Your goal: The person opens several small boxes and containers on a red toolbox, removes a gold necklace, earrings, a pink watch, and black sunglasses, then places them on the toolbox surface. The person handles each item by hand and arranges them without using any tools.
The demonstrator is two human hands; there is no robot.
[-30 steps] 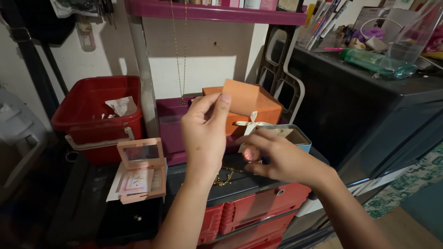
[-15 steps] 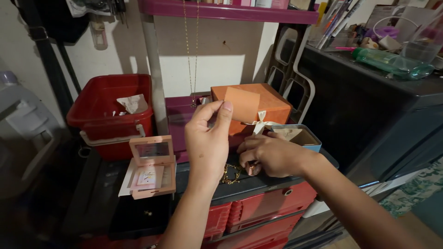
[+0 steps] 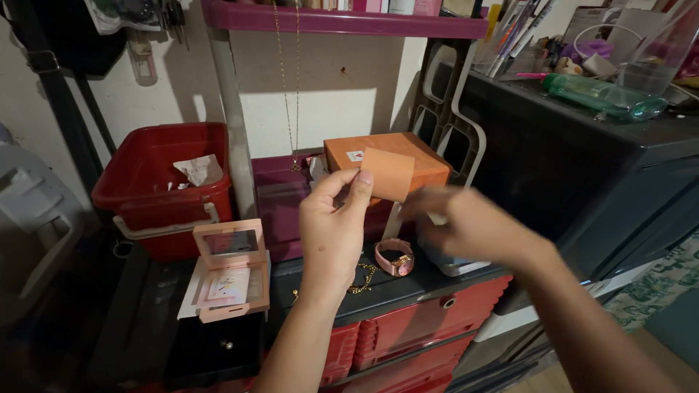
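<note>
Head view, the only one. The left hand (image 3: 331, 233) is raised in front of the shelf unit, its thumb and forefinger pinched shut on a small orange card (image 3: 387, 173), which is held upright and clear of everything below, overlapping the front of the orange box (image 3: 408, 156) that stands behind it on the purple shelf (image 3: 280, 196). The right hand (image 3: 470, 229) is smeared by motion just right of the card; whether its grip is open or closed on something cannot be told (a pale streak near its fingers could be a thing or only blur).

Judged from how things lie, the work with these small boxes and jewellery looks to be somewhere in the middle. Already laid out on the dark bench (image 3: 408, 287): a pink watch (image 3: 397, 258) with its strap curled, a gold chain (image 3: 360, 279) just beside it, and a light blue box (image 3: 451, 263) partly hidden under the right hand. To the left a pink hinged case (image 3: 231, 269) stands open with a printed card inside, on a sheet of white paper. A long gold necklace (image 3: 285, 80) hangs from the upper purple shelf down to the lower one.

Left undone, as far as can be seen: the card is in the air and rests nowhere, the watch and chain lie loose outside any box, and the orange box is closed. The red bin (image 3: 142, 189) at the left holds only crumpled paper.
</note>
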